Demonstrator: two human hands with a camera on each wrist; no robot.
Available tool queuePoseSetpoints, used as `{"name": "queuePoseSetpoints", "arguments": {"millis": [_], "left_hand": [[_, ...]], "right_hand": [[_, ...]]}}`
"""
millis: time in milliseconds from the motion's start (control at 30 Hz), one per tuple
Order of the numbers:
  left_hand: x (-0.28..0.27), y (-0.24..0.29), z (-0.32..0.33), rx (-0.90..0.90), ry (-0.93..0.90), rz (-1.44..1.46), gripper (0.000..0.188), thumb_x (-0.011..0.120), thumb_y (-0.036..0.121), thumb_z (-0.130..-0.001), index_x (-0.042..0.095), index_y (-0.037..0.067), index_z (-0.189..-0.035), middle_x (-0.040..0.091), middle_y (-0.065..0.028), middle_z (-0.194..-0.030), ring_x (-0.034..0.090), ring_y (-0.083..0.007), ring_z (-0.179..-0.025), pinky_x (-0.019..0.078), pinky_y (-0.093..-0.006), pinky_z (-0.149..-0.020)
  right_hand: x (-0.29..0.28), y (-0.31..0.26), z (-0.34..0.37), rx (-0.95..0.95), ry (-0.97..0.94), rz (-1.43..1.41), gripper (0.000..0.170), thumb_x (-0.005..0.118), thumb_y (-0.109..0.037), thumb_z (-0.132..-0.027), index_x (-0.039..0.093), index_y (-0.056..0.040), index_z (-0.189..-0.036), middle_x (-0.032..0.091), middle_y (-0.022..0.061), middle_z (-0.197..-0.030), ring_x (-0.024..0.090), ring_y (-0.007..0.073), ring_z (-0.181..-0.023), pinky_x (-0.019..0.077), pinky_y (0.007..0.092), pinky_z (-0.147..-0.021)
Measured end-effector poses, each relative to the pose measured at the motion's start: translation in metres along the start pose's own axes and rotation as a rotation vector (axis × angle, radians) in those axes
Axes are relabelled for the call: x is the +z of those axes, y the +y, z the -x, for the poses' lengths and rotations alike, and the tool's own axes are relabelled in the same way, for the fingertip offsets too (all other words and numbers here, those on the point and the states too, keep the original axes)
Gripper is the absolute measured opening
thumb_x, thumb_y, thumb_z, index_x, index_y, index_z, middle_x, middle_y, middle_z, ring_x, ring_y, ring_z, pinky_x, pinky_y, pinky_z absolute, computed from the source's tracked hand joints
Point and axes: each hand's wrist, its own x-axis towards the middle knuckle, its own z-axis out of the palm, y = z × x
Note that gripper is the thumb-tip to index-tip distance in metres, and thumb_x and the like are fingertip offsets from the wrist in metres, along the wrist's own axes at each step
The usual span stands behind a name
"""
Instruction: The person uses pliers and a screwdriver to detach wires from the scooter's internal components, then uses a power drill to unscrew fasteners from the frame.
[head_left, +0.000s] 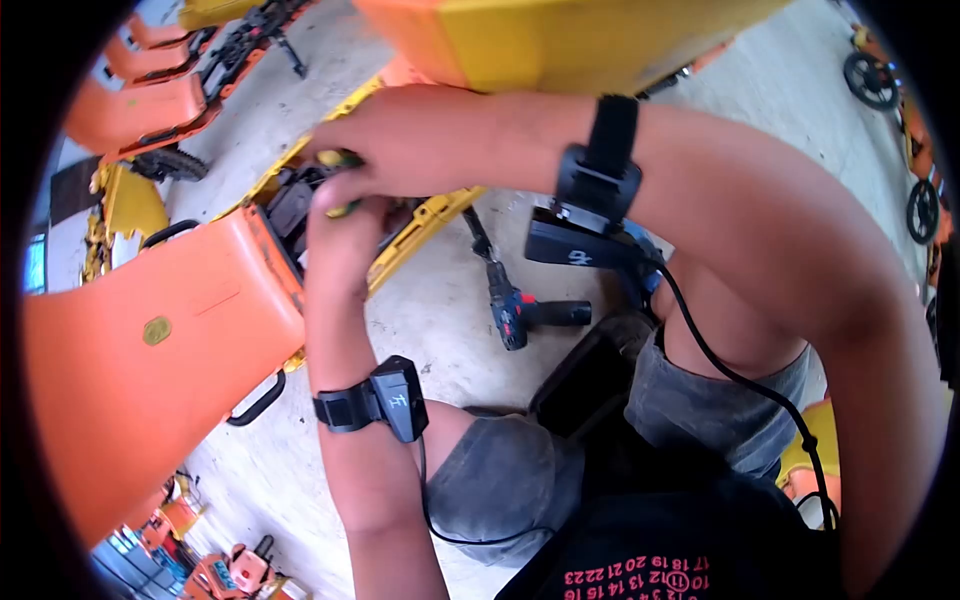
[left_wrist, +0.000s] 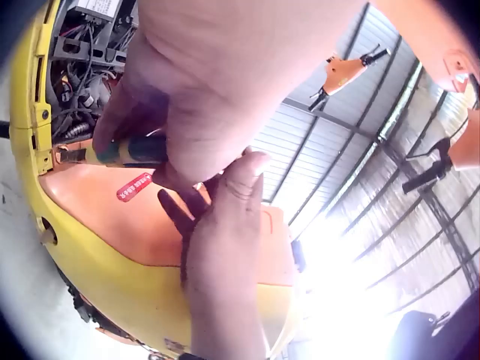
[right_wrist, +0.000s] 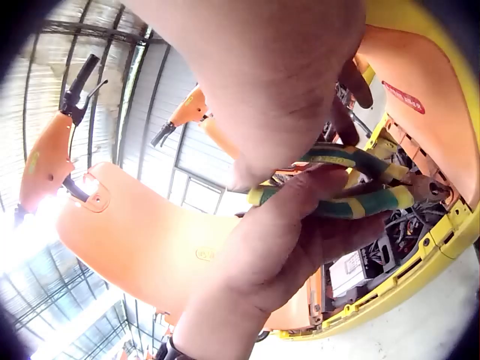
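Pliers with green and yellow handles (right_wrist: 379, 201) are in both hands over the open compartment of a yellow and orange scooter body (head_left: 425, 228). Around the lower handle in the right wrist view curls my left hand (right_wrist: 259, 251), which is also in the head view (head_left: 345, 235). My right hand (head_left: 370, 135) grips the other handle, its palm large at the top of the right wrist view (right_wrist: 277, 82). The metal jaws lie at the compartment's yellow edge. Fingers hide part of the handles, and what the jaws touch cannot be made out.
Wires and a white-labelled box (right_wrist: 349, 274) fill the compartment. On the floor beside the scooter lies a cordless drill (head_left: 510, 308). An orange seat panel (head_left: 160, 360) extends to the left, a yellow body (head_left: 560, 40) stands beyond the hands, and more orange scooter parts (head_left: 140, 105) are around.
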Motion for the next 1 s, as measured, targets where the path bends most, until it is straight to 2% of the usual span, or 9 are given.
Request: {"name": "queuePoseSetpoints", "arguments": {"millis": [33, 100, 133, 233, 367, 500, 567, 967, 1000], "left_hand": [[0.002, 0.0, 0.005, -0.049, -0.006, 0.049, 0.022, 0.062, 0.012, -0.091, 0.058, -0.002, -0.108, 0.064, -0.008, -0.098, 0.067, -0.0199, -0.078, 0.0569, -0.0317, -0.071], [-0.011, 0.011, 0.013, -0.144, -0.006, 0.231, 0.023, 0.055, 0.008, -0.094, 0.055, -0.003, -0.114, 0.064, -0.0117, -0.103, 0.069, -0.0252, -0.092, 0.0593, -0.0348, -0.08], [-0.017, 0.016, 0.015, -0.177, 0.013, 0.263, 0.023, 0.055, 0.008, -0.094, 0.055, -0.004, -0.113, 0.064, -0.0121, -0.103, 0.069, -0.025, -0.091, 0.0595, -0.0348, -0.081], [-0.019, 0.004, 0.007, -0.178, 0.106, 0.392, 0.019, 0.056, 0.005, -0.092, 0.061, -0.002, -0.109, 0.066, -0.0119, -0.096, 0.069, -0.019, -0.079, 0.0587, -0.0292, -0.073], [-0.017, -0.009, 0.004, -0.129, 0.126, 0.447, 0.015, 0.058, 0.001, -0.089, 0.062, -0.001, -0.104, 0.065, -0.0086, -0.09, 0.068, -0.017, -0.077, 0.0575, -0.0278, -0.068], [-0.021, -0.004, 0.001, 0.031, 0.19, 0.214, 0.012, 0.059, 0.005, -0.089, 0.062, -0.002, -0.099, 0.065, -0.0076, -0.081, 0.065, -0.0139, -0.068, 0.0527, -0.027, -0.06], [-0.027, 0.011, 0.006, 0.1, 0.215, -0.064, 0.015, 0.056, 0.003, -0.091, 0.059, -0.005, -0.103, 0.065, -0.0108, -0.093, 0.068, -0.0175, -0.076, 0.058, -0.0274, -0.067], [-0.03, -0.003, -0.008, 0.087, 0.174, 0.118, 0.01, 0.058, 0.003, -0.093, 0.059, -0.002, -0.102, 0.064, -0.0099, -0.104, 0.064, -0.0154, -0.083, 0.0577, -0.0267, -0.068], [-0.029, -0.005, -0.009, 0.124, 0.198, 0.117, 0.012, 0.06, 0.006, -0.089, 0.059, 0.002, -0.1, 0.063, -0.0069, -0.078, 0.064, -0.014, -0.062, 0.0503, -0.0298, -0.052]], "right_hand": [[0.006, 0.008, 0.0, -0.002, 0.002, 0.02, 0.043, 0.056, -0.046, -0.091, 0.062, -0.0087, -0.111, 0.066, 0.0185, -0.104, 0.064, 0.036, -0.096, 0.0499, 0.046, -0.082], [0.017, 0.018, -0.015, -0.27, 0.174, 0.156, 0.032, 0.056, -0.036, -0.092, 0.061, -0.006, -0.102, 0.064, 0.0188, -0.086, 0.065, 0.0368, -0.082, 0.0508, 0.0472, -0.073], [0.001, -0.008, -0.008, -0.008, 0.113, 0.19, 0.028, 0.057, -0.031, -0.091, 0.06, -0.0041, -0.1, 0.064, 0.0198, -0.084, 0.065, 0.0367, -0.079, 0.0509, 0.0473, -0.069], [-0.003, -0.009, -0.004, 0.088, 0.105, 0.218, 0.026, 0.058, -0.027, -0.091, 0.059, -0.0026, -0.098, 0.064, 0.0204, -0.078, 0.064, 0.0384, -0.076, 0.0507, 0.048, -0.068], [-0.002, -0.015, 0.002, 0.003, 0.085, 0.255, 0.024, 0.06, -0.025, -0.089, 0.06, -0.0027, -0.099, 0.064, 0.0209, -0.075, 0.064, 0.0384, -0.074, 0.051, 0.0472, -0.068], [-0.007, -0.022, 0.002, -0.026, 0.034, 0.148, 0.025, 0.065, -0.024, -0.087, 0.062, -0.0027, -0.1, 0.064, 0.02, -0.071, 0.064, 0.035, -0.069, 0.0503, 0.0451, -0.064], [-0.01, -0.025, 0.003, 0.045, 0.046, 0.007, 0.025, 0.066, -0.024, -0.087, 0.061, -0.0021, -0.099, 0.062, 0.0175, -0.066, 0.065, 0.0324, -0.065, 0.0498, 0.0428, -0.063], [0.002, -0.023, 0.004, 0.024, 0.081, 0.21, 0.026, 0.067, -0.025, -0.088, 0.061, -0.0018, -0.096, 0.058, 0.0175, -0.064, 0.06, 0.031, -0.06, 0.0474, 0.0406, -0.06], [0.002, -0.023, 0.003, 0.086, 0.056, 0.176, 0.027, 0.067, -0.025, -0.087, 0.061, -0.0013, -0.097, 0.058, 0.0182, -0.064, 0.061, 0.0321, -0.061, 0.0474, 0.0409, -0.06]]}}
